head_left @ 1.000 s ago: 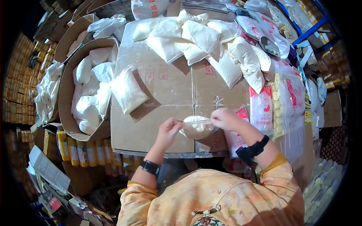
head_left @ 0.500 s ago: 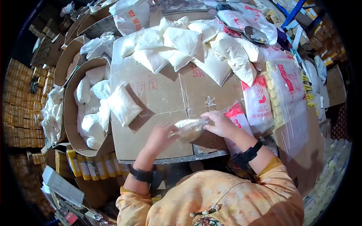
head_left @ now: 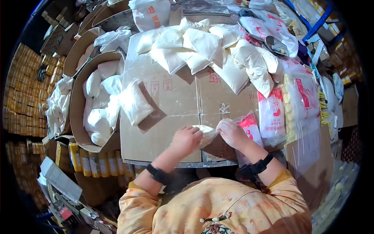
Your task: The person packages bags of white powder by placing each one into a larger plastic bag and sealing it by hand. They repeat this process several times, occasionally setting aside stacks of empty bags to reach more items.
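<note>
A clear plastic bag of pale powder (head_left: 206, 136) is between my two hands near the front edge of the cardboard-covered table (head_left: 163, 105). My left hand (head_left: 187, 141) is closed on the bag's left end, its fingers curled. At the opposite end, my right hand (head_left: 230, 133) pinches the corner of the bag. To the left, a full bag of white powder (head_left: 134, 103) lies by the table's edge. Beyond my hands, several filled powder bags (head_left: 200, 43) are piled along the back. A red-and-white plastic packet (head_left: 249, 128) lies just right of my right hand.
On the left stands a cardboard box (head_left: 74, 117) holding several white bags. Printed plastic packs (head_left: 272, 117) line the table's right side. A dark scoop (head_left: 274, 45) rests among bags at the back right. Yellow-wrapped packages (head_left: 93, 163) sit below the left edge.
My left hand has moved right, from the bag's left side to a closed hold on it. My right hand has shifted slightly right and down. The whole view has also shifted a little.
</note>
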{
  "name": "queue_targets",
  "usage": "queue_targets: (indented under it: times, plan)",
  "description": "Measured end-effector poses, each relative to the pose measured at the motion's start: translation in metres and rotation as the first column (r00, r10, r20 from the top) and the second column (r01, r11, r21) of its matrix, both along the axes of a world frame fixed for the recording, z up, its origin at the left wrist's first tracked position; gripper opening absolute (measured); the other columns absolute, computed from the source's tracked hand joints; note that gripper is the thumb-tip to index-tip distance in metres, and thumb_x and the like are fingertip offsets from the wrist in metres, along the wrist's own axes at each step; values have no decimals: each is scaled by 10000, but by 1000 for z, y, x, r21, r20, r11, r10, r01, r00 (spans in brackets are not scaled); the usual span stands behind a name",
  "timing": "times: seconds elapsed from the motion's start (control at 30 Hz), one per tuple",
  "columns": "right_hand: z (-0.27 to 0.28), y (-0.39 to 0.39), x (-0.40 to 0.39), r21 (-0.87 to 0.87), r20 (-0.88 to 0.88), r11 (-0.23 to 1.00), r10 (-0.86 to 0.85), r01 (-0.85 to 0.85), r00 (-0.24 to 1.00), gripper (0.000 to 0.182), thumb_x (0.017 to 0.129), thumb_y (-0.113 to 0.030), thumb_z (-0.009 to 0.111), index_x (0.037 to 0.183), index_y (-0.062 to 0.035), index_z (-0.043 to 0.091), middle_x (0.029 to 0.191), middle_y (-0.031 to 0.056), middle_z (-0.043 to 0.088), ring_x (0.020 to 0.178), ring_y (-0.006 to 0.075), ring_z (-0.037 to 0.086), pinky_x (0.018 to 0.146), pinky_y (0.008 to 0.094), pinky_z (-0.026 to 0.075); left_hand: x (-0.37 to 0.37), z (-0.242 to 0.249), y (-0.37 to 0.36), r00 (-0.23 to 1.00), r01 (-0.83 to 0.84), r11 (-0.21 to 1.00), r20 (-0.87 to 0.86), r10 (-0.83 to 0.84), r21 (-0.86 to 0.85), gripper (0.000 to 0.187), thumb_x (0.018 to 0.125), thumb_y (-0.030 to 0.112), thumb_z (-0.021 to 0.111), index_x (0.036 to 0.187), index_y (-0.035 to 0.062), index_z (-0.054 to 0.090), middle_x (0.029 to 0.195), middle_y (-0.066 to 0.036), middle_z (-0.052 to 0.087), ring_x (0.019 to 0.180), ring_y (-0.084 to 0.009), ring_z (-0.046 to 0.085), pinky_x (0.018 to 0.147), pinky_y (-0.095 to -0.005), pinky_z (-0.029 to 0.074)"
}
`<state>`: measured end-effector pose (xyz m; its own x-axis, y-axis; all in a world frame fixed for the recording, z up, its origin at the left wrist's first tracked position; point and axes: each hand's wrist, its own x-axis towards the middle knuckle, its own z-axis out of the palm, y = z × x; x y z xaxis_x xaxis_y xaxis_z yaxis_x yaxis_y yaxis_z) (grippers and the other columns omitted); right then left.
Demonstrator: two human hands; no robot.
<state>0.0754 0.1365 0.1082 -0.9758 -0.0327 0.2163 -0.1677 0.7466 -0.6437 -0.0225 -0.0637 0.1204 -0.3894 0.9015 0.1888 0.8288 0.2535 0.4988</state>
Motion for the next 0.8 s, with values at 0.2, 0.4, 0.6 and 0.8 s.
queue_targets:
  times: [0.2,0.4,0.6,0.8]
  plan:
    - [-4,6,2,-95,29,994,-49,52,998,55,747,-14,549,788,-48,536,778,101,550,769,283,538,682,341,455,-21,5,-75,997,-25,994,-71,17,-110,90,678,122,593,703,107,508,717,-41,510,717,-231,534,626,-357,434]
    - [-58,30,7,-479,474,799,-113,364,873,238,786,-43,581,1014,-34,516,935,100,569,917,201,549,801,328,450,-6,-43,-117,949,-304,914,3,317,-267,92,757,138,583,731,83,515,730,-76,529,683,-285,541,645,-401,437]
    - [-91,-11,-19,-68,384,966,257,-251,887,683,758,-220,656,1333,-76,317,1292,152,425,1186,250,405,1001,330,315,6,-72,-108,776,-269,908,485,402,-322,341,778,146,599,1090,42,509,1046,-164,535,965,-329,520,820,-374,440]
    - [-105,-57,-44,-327,589,936,308,-129,747,579,789,-212,639,1283,-58,379,1267,93,468,1133,179,445,980,291,336,10,-145,-89,680,-190,976,731,56,103,516,722,170,702,1168,22,488,1129,-159,545,1030,-299,518,886,-369,413]
